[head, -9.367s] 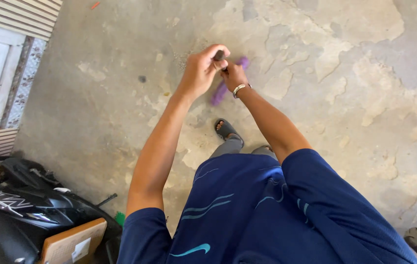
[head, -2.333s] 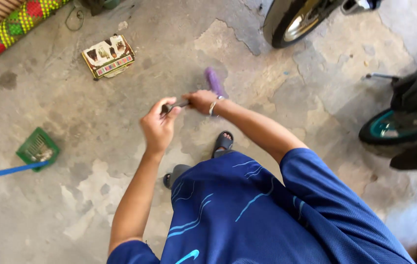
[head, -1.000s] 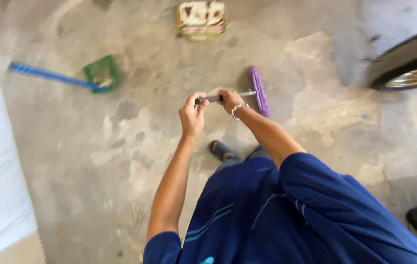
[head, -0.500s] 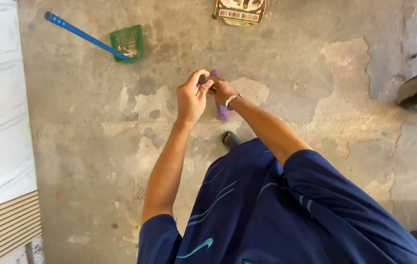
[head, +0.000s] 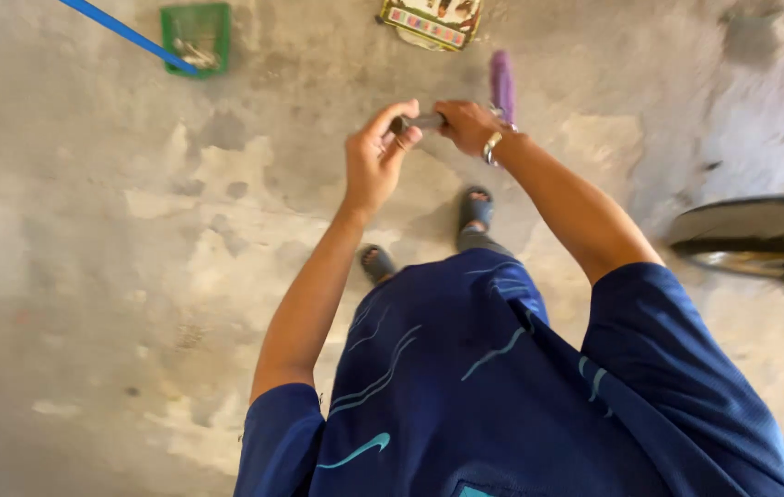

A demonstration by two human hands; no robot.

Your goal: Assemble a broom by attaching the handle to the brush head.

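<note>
The left hand and the right hand are raised in front of the person, close together, with a short dark rod spanning the small gap between them. The left hand pinches one end of the rod between thumb and fingertips, the other fingers loosely curled. The right hand is closed around the other end, its knuckles up and a metal bracelet at the wrist. The rod lies nearly level, its long axis running from left to right across the view, one end toward each hand; the picture is too blurred to tell what it is. Just behind the right hand a purple stick-shaped part points up and away from the person, lengthwise at a right angle to the rod; whether it joins the rod cannot be made out.

Below the hands, the person's feet in dark sandals stand on a patchy concrete floor. Farther off on the floor lie a green dustpan with a blue handle and a colourful flat box. At the right edge, part of a wheel shows.
</note>
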